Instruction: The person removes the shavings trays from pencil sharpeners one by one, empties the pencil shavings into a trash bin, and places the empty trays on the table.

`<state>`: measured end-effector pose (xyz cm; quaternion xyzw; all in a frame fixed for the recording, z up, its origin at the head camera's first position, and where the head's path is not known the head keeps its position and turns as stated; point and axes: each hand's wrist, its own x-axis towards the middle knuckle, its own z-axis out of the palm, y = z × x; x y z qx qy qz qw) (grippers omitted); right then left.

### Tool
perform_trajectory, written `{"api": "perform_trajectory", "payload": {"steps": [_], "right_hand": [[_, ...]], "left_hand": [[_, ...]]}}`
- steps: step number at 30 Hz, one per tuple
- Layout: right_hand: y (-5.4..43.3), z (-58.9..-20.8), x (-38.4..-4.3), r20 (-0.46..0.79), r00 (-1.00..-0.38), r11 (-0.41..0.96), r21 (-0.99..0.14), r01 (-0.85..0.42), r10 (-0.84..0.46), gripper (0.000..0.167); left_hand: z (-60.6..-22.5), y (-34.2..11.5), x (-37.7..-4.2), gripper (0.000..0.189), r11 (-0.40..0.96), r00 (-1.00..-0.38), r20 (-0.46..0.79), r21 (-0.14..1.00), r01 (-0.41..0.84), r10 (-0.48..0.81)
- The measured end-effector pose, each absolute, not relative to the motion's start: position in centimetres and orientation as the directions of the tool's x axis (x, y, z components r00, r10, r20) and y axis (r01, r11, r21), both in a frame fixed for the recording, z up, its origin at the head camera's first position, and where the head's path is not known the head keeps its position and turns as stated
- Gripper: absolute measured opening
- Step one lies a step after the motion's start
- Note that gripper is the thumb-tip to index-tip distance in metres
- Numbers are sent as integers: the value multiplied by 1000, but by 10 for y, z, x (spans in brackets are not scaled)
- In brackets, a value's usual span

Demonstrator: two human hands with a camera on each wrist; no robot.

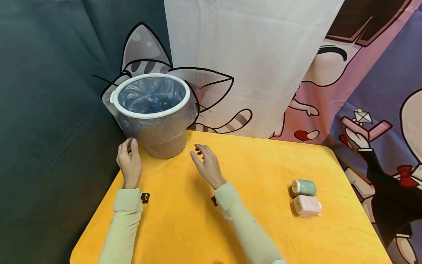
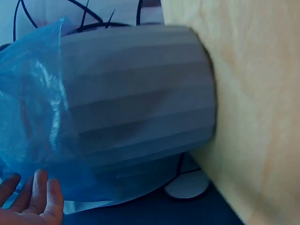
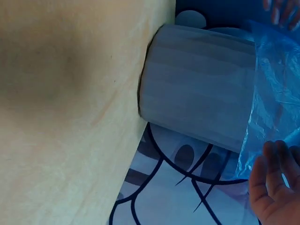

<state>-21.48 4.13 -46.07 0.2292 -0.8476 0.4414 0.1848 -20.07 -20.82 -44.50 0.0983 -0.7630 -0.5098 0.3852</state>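
Observation:
A grey ribbed trash bin (image 1: 166, 148) with a white rim ring (image 1: 150, 115) stands at the back left of the table. A translucent blue plastic bag (image 2: 33, 108) lines it and hangs over its outside. My left hand (image 1: 130, 165) is at the bin's near left side, fingers loosely bent and holding nothing. In the left wrist view its fingertips overlap the bag's hanging edge. To the right of the bin my right hand (image 1: 207, 167) hovers over the table, its fingers relaxed and spread from the thumb, with nothing in them.
A small green roll (image 1: 304, 187) and a pink roll (image 1: 307, 205) lie side by side at the right of the yellow-covered table (image 1: 257, 161). Behind the bin hangs a printed cloth (image 1: 244, 55) with cartoon figures; dark green cloth (image 1: 49, 110) hangs at the left.

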Motion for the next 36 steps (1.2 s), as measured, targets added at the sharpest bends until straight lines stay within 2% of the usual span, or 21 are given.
{"api": "perform_trajectory", "payload": {"steps": [4,13,18,23,27,31,36], "right_hand": [[33,-453,-224,552,-803,506,-638,-580,-224,34],[16,-438,-238,600,-761,478,-608,-634,-246,33],[6,-431,-240,600,-760,421,-640,-643,-250,31],[-2,-424,-243,544,-811,301,-752,-586,-217,27],[-7,-415,-240,475,-858,208,-835,-510,-196,25],[-8,-398,-232,435,-877,123,-877,-464,-204,24],[-8,-382,-237,315,-920,-57,-949,-311,-231,32]], "left_hand": [[-434,-207,-205,44,465,-674,483,855,227,-559],[-415,-195,-223,46,369,-670,442,892,260,-596],[-405,-191,-230,53,364,-701,418,901,236,-578],[-398,-194,-233,63,356,-732,363,918,175,-577],[-395,-198,-236,56,247,-745,310,948,199,-590],[-391,-198,-238,48,131,-758,259,965,227,-598],[-382,-193,-241,50,121,-787,259,965,232,-559]]}}
